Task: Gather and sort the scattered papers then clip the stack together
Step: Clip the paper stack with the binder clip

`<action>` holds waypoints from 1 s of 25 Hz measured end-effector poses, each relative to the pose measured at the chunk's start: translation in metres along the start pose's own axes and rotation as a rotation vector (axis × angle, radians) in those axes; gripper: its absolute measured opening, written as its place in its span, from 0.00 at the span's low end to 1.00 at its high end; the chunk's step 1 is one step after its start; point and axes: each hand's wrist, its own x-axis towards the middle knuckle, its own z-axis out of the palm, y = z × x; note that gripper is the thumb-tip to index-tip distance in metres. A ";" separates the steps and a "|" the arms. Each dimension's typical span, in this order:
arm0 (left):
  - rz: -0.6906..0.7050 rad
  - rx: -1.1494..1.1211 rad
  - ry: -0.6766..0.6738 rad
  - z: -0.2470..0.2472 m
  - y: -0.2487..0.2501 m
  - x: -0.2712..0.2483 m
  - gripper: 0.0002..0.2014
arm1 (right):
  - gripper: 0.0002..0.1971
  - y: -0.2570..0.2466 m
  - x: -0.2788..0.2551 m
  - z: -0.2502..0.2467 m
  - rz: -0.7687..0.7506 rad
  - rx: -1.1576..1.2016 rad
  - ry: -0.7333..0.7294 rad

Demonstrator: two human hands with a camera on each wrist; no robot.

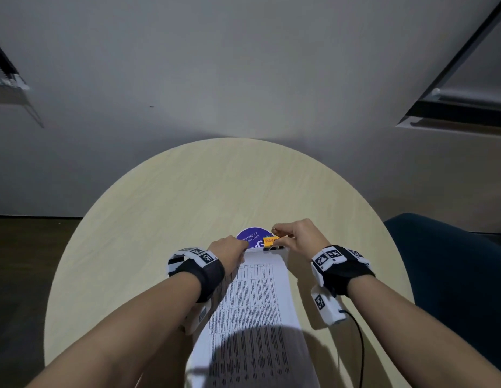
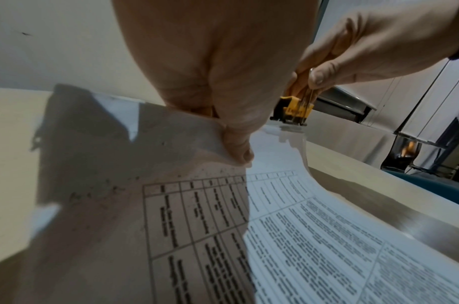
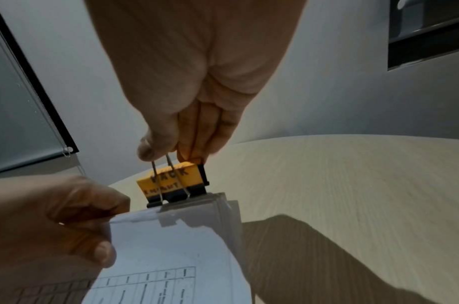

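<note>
Pinching the wire handles of one yellow-and-black binder clip (image 3: 174, 183), the right hand (image 1: 298, 236) holds it at the far edge of one stack of white printed papers (image 1: 254, 303) on the round beige table (image 1: 187, 191). The left hand (image 1: 229, 249) grips the stack's far-left corner. One purple round sticker (image 1: 250, 237) reads "keep our… clean".

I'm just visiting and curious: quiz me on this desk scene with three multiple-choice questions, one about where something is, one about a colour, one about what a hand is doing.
1. Where is the binder clip?
A. at the far edge of the paper stack
B. on the floor
C. beside the near edge

2. What colour is the clip's body?
A. green
B. yellow-orange
C. white

3. What is the left hand doing?
A. lying flat on the table
B. gripping the stack's far corner
C. holding a pen

Answers: 1 A, the clip sits at the stack's far edge; 2 B, wrist views show yellow-orange; 3 B, fingers pinch the paper while the right hand pinches the clip's wire handles.
</note>
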 end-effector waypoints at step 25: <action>-0.048 -0.066 0.112 0.006 -0.021 -0.006 0.19 | 0.40 0.019 0.000 0.040 0.370 -0.059 -0.152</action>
